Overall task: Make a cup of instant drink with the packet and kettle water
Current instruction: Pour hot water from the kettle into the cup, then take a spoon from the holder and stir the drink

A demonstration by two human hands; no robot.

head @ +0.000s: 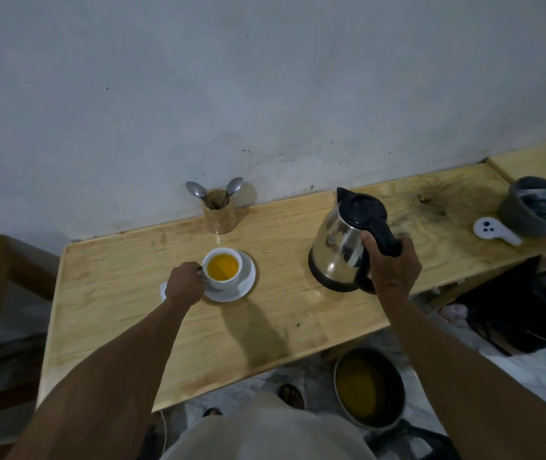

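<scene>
Both hands busy. Left hand pinching handle of white ceramic cup, orange drink inside, on white saucer. Right hand wrapped round black handle of steel kettle, seemingly seated upright. Release gently; spoons beyond for stirring.

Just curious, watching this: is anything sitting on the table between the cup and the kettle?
No. In the head view, only bare wooden table lies between the cup on its saucer and the kettle.
</scene>
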